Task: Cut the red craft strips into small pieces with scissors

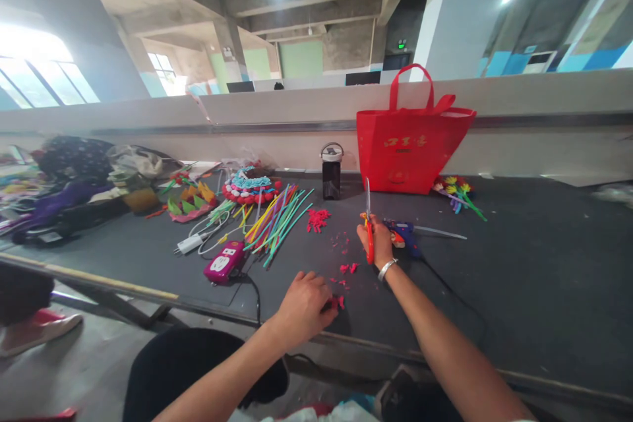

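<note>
Closest, the left hand (306, 303) rests low over the table (534, 277), its fingers curled downward against small, crumpled red scraps (341, 303); whether they pinch one, I cannot tell. Beyond and to their right, the right hand (380, 242) has its fingers closed round the scissors (370, 241) — smooth orange-red handles, slim metal blades pointing away. Finer red crumbs lie between the two sets of fingers.

Just right of the right fingers, and crowding them, is a blue glue gun (406, 236), a pale rod jutting from it and a dark cord trailing back. Left of the left fingers sits a glossy magenta box (225, 262); past it fan thin, fuzzy-looking coloured stems (279, 221). Ahead of the left fingers is a loose red pile (317, 219). Farther off stand a dark, boxy container (331, 179) with a looped handle and — beyond the right fingers — a broad red bag (410, 151).
</note>
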The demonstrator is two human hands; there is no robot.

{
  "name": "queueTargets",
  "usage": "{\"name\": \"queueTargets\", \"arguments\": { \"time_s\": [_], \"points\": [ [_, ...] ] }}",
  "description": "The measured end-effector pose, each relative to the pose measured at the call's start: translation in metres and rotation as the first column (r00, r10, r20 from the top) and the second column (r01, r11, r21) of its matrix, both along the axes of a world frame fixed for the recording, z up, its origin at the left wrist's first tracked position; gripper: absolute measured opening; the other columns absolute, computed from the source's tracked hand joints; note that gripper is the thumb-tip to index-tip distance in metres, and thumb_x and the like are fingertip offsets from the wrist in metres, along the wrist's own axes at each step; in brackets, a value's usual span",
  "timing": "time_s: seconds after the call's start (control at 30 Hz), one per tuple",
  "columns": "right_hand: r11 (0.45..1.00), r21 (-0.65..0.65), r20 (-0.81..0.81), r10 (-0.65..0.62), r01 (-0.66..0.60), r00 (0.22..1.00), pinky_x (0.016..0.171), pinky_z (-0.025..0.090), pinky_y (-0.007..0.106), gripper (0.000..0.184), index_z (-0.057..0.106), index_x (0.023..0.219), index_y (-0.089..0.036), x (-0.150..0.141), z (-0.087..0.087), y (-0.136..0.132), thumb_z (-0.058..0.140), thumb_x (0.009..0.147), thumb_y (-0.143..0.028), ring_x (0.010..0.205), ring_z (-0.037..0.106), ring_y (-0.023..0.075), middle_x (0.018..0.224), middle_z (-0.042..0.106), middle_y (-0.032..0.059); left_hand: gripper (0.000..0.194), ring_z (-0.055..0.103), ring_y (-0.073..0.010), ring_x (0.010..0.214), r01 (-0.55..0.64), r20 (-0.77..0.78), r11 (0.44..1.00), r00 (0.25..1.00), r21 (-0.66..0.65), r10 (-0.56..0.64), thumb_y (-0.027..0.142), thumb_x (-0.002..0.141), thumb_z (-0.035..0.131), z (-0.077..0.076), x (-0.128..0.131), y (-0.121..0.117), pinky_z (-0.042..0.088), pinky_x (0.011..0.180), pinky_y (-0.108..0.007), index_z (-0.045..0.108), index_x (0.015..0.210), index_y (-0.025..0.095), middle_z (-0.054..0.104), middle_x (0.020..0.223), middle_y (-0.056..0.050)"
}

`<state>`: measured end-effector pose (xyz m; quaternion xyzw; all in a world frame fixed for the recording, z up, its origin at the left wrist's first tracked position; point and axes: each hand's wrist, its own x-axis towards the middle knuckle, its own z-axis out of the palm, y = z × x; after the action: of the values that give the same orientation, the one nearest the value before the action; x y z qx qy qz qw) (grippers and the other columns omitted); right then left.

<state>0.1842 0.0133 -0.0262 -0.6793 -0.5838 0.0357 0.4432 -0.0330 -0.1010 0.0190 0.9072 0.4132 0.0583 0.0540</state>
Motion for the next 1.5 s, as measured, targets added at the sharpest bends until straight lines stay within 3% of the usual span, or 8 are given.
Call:
{"name": "queueTargets", "arguments": {
  "time_s": [0.27,0.47,0.63,0.77,0.9,1.2,1.37,1.5],
  "points": [
    [1.0,-0.005,0.008,-0.006,0.006,1.0,0.063,0.044,0.025,0.039,0.065,0.11,-0.012,-0.001,0.001,0.0,0.046,0.078,-0.024,0.068,0.066,0.0193,0.071,0.071,0.0066,0.007,0.056,-0.0172,0.071,-0.076,0.182,0.989,0.978,-0.127,0.098,0.013,0.069,0.057,-0.012,0.0,0.006,0.035,0.069,-0.03,0.062,0.066,0.017,0.065,0.071,-0.003],
    [1.0,-0.009,-0.019,0.009,-0.009,1.0,0.065,0.045,0.025,0.038,0.065,0.11,-0.014,-0.001,0.003,-0.002,0.047,0.078,-0.025,0.069,0.066,0.0199,0.072,0.071,0.0062,0.008,0.054,-0.016,0.072,-0.091,0.433,0.981,0.887,-0.173,0.159,0.012,0.065,0.057,-0.007,-0.002,0.009,0.038,0.07,-0.028,0.061,0.07,0.017,0.062,0.072,-0.002],
    [1.0,0.003,-0.077,0.025,-0.025,0.997,0.067,0.045,0.027,0.04,0.065,0.11,-0.012,-0.002,0.005,-0.004,0.047,0.077,-0.026,0.069,0.065,0.021,0.07,0.07,0.0068,0.006,0.053,-0.0131,0.067,-0.079,0.631,0.927,0.712,-0.366,0.309,0.019,0.071,0.057,-0.003,0.003,0.021,0.039,0.064,-0.024,0.062,0.068,0.017,0.061,0.07,0.0],
    [0.996,0.044,-0.166,0.08,-0.074,0.983,0.066,0.047,0.028,0.041,0.065,0.11,-0.012,-0.002,0.009,-0.008,0.048,0.077,-0.029,0.064,0.064,0.0195,0.069,0.069,0.0056,0.01,0.05,-0.0107,0.062,0.095,0.731,0.796,0.473,-0.598,0.493,0.026,0.069,0.06,-0.001,0.014,0.043,0.038,0.061,-0.022,0.059,0.07,0.016,0.057,0.065,0.001],
    [0.986,0.103,-0.273,0.152,-0.128,0.95,0.058,0.049,0.026,0.042,0.061,0.113,-0.012,-0.005,0.013,-0.013,0.048,0.082,-0.037,0.058,0.061,0.0163,0.073,0.068,0.0045,0.01,0.05,-0.0099,0.062,0.233,0.766,0.737,0.319,-0.634,0.558,0.024,0.065,0.062,0.003,0.026,0.075,0.04,0.065,-0.022,0.06,0.07,0.016,0.057,0.067,0.001],
    [0.917,0.206,-0.547,0.397,-0.341,0.737,0.057,0.052,0.027,0.051,0.056,0.118,-0.017,-0.011,0.025,-0.019,0.063,0.078,-0.048,0.062,0.063,0.0157,0.078,0.067,0.0012,0.011,0.048,-0.0101,0.06,0.143,0.783,0.805,0.377,-0.576,0.494,0.024,0.062,0.062,-0.001,0.05,0.112,0.037,0.058,-0.022,0.059,0.067,0.015,0.055,0.063,0.001],
    [0.917,0.183,-0.5,0.398,-0.355,0.769,0.056,0.051,0.025,0.04,0.06,0.111,-0.017,-0.015,0.03,-0.022,0.063,0.077,-0.039,0.058,0.06,0.0135,0.073,0.064,-0.0015,0.011,0.049,-0.0094,0.057,0.143,0.792,0.809,0.358,-0.57,0.494,0.026,0.066,0.062,-0.008,0.056,0.117,0.039,0.057,-0.022,0.059,0.068,0.016,0.054,0.06,0.003],
    [0.948,0.237,-0.558,0.312,-0.213,0.769,0.053,0.051,0.024,0.04,0.058,0.111,-0.017,-0.007,0.036,-0.02,0.06,0.076,-0.036,0.057,0.059,0.0133,0.07,0.063,-0.0019,0.03,0.063,-0.0167,0.083,0.101,0.815,0.858,0.386,-0.504,0.433,0.043,0.081,0.054,-0.013,0.042,0.126,0.049,0.081,-0.029,0.066,0.087,0.016,0.068,0.086,-0.005]
  ]
}}
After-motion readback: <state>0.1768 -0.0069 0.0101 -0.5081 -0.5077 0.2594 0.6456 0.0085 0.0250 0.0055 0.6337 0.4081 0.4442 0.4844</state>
